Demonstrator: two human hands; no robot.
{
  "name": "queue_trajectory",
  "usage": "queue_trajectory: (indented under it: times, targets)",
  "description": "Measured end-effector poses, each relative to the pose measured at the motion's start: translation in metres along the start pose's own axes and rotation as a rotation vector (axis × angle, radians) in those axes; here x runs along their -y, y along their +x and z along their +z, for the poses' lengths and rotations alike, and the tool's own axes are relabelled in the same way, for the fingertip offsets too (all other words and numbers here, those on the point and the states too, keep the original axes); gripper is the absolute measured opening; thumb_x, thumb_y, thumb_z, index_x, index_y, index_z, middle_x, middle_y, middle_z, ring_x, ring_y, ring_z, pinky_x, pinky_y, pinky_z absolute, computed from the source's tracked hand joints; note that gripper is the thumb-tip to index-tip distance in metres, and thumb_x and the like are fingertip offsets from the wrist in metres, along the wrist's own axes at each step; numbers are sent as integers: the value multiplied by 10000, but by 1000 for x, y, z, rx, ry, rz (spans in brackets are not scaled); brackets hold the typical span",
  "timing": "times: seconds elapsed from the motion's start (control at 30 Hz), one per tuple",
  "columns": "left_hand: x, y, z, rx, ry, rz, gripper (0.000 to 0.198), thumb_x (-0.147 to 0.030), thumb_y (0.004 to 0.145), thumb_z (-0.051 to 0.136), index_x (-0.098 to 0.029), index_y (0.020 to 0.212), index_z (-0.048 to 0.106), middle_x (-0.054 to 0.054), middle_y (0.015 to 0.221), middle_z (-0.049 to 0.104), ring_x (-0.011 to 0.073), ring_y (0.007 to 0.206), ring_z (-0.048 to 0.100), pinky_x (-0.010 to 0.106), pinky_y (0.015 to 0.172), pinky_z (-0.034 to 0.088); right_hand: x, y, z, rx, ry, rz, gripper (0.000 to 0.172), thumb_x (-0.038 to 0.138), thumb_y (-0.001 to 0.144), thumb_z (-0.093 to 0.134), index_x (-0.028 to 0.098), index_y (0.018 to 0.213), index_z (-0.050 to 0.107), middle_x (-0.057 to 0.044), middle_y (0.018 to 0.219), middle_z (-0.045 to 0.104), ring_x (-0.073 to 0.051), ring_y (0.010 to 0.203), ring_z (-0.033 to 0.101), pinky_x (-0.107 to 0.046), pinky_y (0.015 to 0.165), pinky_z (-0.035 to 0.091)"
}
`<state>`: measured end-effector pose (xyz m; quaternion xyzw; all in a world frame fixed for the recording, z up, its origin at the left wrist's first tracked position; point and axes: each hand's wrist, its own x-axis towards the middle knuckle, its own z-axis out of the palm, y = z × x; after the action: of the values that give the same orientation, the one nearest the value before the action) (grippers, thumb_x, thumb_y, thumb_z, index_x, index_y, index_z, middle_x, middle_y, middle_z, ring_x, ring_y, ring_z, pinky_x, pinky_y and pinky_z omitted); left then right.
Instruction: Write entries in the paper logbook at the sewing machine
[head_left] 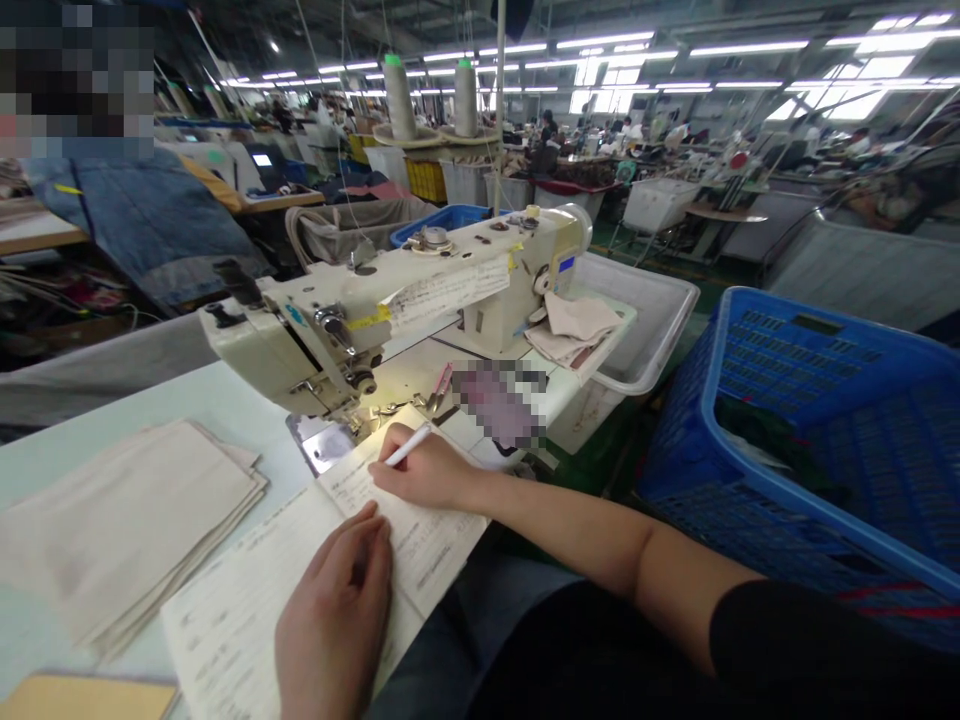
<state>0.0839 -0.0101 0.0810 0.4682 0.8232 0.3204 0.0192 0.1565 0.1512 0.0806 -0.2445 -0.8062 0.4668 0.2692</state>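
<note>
A notebook with handwritten lines lies spread at the table's front edge, partly under the sewing machine's needle area. My right hand is closed around a white pen, its lower end close to the right-hand page. Across the notebook's middle rests my left hand, loosely bent with a gap between thumb and fingers; I see nothing held in it. Just beyond the pages stands the sewing machine, with paper strips taped along its arm. Pink-handled snips lie beside a blurred-out phone-like object.
Stacked pale fabric pieces lie at left, and more folded cloth sits right of the machine. A blue plastic basket stands at right, near a white bin. Thread cones rise behind. Another person in denim is at left.
</note>
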Motion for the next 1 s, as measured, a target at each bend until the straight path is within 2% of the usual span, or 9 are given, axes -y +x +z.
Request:
queue_trajectory:
  times: [0.13,0.53,1.0]
  targets:
    - [0,0,2,-4,8,9,269,-530,859,510,-331,959,662,-82,1146,700,136,963,671,227,797,520,3,-2,-2,21,-18,5,191,338,848,639,224,785,499,60,700,558,-124,657,520,-220,598,352]
    - [6,0,3,-16,18,32,261,-533,862,501,-352,970,655,-106,1148,695,121,937,672,220,813,516,1,-1,-1,-43,-29,-13,177,289,838,621,226,765,472,63,685,534,-122,661,503,-214,604,339]
    - [9,0,5,-23,7,53,219,-522,867,521,-362,954,643,-128,1139,693,106,926,677,211,763,503,2,-1,0,-47,-45,-20,187,258,835,619,225,758,452,67,665,503,-120,635,472,-223,583,311]
